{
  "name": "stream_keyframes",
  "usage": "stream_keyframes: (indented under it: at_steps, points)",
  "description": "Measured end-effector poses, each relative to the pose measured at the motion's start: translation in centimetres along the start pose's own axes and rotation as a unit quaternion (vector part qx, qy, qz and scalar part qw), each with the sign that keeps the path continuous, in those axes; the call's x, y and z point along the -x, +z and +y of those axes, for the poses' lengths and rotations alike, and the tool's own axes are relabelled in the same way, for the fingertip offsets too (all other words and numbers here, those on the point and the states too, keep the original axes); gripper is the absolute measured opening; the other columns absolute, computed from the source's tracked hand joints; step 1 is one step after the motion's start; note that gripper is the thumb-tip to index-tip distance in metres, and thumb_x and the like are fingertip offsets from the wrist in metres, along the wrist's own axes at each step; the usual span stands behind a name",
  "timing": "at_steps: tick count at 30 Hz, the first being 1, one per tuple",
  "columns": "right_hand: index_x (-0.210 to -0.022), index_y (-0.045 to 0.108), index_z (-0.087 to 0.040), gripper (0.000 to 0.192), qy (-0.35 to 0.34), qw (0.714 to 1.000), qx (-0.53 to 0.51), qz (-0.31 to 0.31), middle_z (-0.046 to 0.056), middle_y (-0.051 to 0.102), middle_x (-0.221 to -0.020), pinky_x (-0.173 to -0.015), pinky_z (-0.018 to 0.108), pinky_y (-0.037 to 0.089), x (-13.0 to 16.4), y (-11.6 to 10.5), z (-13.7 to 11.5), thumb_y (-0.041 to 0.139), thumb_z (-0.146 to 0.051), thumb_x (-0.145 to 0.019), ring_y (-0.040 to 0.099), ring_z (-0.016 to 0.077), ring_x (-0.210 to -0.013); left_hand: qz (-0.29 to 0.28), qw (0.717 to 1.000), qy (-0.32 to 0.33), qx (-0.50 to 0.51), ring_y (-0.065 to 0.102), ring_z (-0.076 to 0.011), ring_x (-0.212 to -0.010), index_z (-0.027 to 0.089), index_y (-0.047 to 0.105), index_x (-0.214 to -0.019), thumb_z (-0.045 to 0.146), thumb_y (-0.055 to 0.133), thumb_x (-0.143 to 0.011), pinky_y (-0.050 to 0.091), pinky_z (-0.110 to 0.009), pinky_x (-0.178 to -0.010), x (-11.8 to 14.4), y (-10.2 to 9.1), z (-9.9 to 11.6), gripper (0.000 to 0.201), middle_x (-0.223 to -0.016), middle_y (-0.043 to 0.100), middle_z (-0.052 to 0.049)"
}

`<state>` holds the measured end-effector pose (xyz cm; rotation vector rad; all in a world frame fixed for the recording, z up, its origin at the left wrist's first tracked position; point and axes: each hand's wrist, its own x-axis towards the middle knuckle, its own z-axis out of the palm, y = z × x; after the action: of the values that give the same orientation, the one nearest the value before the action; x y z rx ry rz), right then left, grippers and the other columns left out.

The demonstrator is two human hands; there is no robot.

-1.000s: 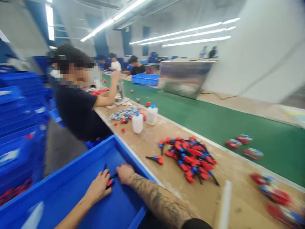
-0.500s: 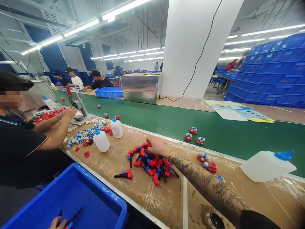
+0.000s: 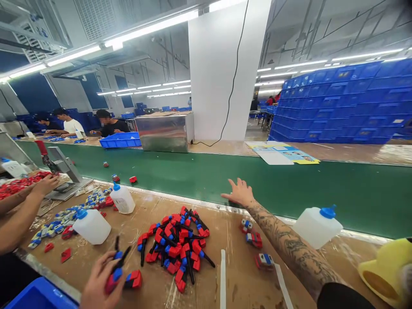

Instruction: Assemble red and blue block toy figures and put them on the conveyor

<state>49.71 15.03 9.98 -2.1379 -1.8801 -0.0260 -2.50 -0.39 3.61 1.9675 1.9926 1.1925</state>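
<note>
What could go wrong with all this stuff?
The left hand holds red, blue and black pieces bunched together, so one might slip out. The white bottle looks close to the right forearm, so a bump could tip it. The little toys beside that forearm might get pushed too.

The counter point(image 3: 240, 270) has a brown, scuffed, partly shiny top. Near its middle sits a loose pile of red, blue and black pieces point(image 3: 175, 240), with a single red-and-blue piece point(image 3: 133, 280) apart at the left. Beyond that stand two white bottles point(image 3: 93, 227) (both blue-capped) beside a spread of small blue-and-pale parts point(image 3: 61, 221). Right of the pile lie a white strip point(image 3: 222, 279) and three toy cars point(image 3: 254, 239); farther right is a yellow object point(image 3: 383, 268), cut off by the edge.
</note>
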Motion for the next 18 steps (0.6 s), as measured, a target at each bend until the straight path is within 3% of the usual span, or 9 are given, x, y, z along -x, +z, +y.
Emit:
stream_keyframes:
  at_steps: [3,7,11,14,18]
  points:
    - [-0.143,0.049,-0.015,0.078,0.035,0.999,0.041,0.007,0.031,0.032,-0.149,-0.097,0.065,0.034,0.3,1.8,4.6,0.071,-0.058,-0.081,0.036,0.0508,-0.131,-0.043,0.998,0.05,0.011,0.065,-0.0306,-0.107,0.024,0.072,-0.092,0.046,0.058,-0.076,0.057,-0.042,-0.091,-2.6,5.2,3.0,0.031,-0.125,0.06,-0.01]
    - [-0.136,0.057,-0.025,0.063,0.031,0.998,0.053,-0.014,0.022,0.039,-0.146,-0.088,0.048,0.047,-1.5,3.9,7.7,0.063,-0.062,-0.086,0.055,0.0396,-0.116,-0.05,0.996,0.07,-0.004,0.065,-0.0309,-0.109,0.022,0.072,-0.096,0.036,0.055,-0.078,0.058,-0.042,-0.09,-3.7,9.3,2.3,0.029,-0.127,0.06,-0.012]
    - [-0.112,0.072,-0.022,0.04,0.029,0.997,0.063,-0.046,0.017,0.048,-0.134,-0.081,0.039,0.049,-3.9,5.2,9.5,0.054,-0.053,-0.093,0.066,0.0296,-0.095,-0.064,0.994,0.084,-0.017,0.064,-0.03,-0.111,0.022,0.072,-0.099,0.032,0.052,-0.082,0.056,-0.044,-0.095,-3.2,10.1,0.7,0.028,-0.124,0.059,-0.012]
    - [-0.115,0.071,-0.02,0.044,0.063,0.994,0.079,-0.052,0.018,0.053,-0.12,-0.077,0.04,0.048,-4.3,5.7,10.7,0.043,-0.05,-0.098,0.068,0.0299,-0.088,-0.075,0.993,0.087,-0.012,0.063,-0.0313,-0.112,0.021,0.072,-0.1,0.032,0.054,-0.082,0.054,-0.047,-0.097,-2.8,9.7,1.1,0.028,-0.124,0.058,-0.013]
    - [-0.115,0.072,-0.021,0.043,0.065,0.992,0.087,-0.058,0.018,0.055,-0.118,-0.074,0.038,0.046,-3.4,5.4,11.5,0.043,-0.049,-0.099,0.068,0.0298,-0.087,-0.132,0.986,0.1,-0.024,0.055,-0.0332,-0.124,0.022,0.068,-0.116,0.035,0.061,-0.083,0.049,-0.05,-0.104,-2.0,7.9,2.5,0.036,-0.136,0.052,-0.014]
